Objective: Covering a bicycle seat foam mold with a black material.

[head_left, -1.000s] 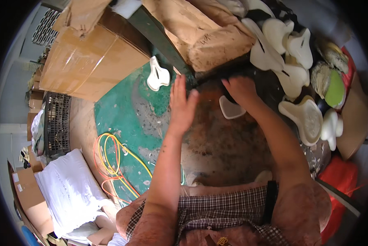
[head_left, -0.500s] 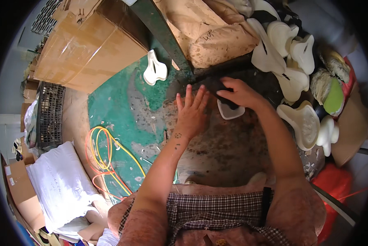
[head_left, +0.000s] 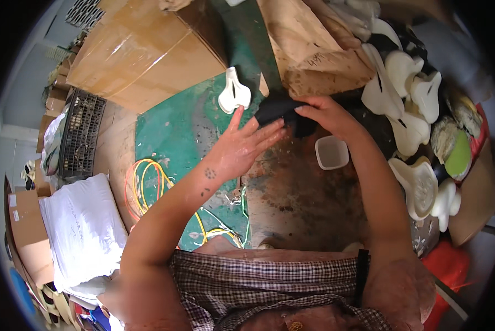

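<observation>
The right grip [head_left: 327,117] pinches a black cloth [head_left: 281,107] by its edge; the left grip [head_left: 239,148] is wide over it, with open room toward white dish [head_left: 332,153]

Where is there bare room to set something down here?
Mostly bare: the brown surface between the white container and checked apron, and the green surface between the cardboard box and coiled cables. Crowded: where the left hand and right hand meet the black piece, and among the bunched pale saddle-shaped pieces at right.
</observation>
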Demonstrator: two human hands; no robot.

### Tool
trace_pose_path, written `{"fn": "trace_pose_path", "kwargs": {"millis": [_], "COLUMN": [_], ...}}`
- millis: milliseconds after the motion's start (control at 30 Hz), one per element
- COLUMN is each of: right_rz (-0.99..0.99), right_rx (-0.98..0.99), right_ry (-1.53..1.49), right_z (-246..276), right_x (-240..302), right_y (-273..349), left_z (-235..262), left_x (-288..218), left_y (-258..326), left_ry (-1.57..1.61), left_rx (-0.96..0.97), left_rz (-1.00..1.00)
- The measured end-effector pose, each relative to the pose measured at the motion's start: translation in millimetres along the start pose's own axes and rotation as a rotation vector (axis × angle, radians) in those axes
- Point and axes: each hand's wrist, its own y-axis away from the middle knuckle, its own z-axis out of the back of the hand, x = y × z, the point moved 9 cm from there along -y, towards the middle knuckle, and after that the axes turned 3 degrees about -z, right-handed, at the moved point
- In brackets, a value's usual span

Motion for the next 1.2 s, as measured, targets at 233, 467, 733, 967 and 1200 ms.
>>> {"fn": "trace_pose_path", "kwargs": {"millis": [233,467,733,967,1200], "right_rz": [0.019,0.024,-0.104,0.086,0.210], "right_rx": [-0.134,0.222,0.418,0.246,-0.205], "right_ry": [0.657,0.153,0.013,0.326,0.144], "right_z": [20.1,-55.7,-66.7,-60.9,-63.5], "right_x": [24.1,-9.3,-4.9,-13.9,-31.3], "right_y": [1.9,10.3,33.4,19.8,13.5], "left_z": [-8.1,-14.0,-13.3,-8.7,-5.9], "left_x": [3.8,-11.2,-16.2,-26.2,-22.0], "left_y": [39.1,34.6,39.6,32.3,28.8], "left_ry": [0.023,0.141,0.326,0.404,0.261], "left_rx": [0.041,-0.010,0.010,-0.014,-0.061], "left_rz": [0.135,0.097,0.091,0.011,0.058]}}
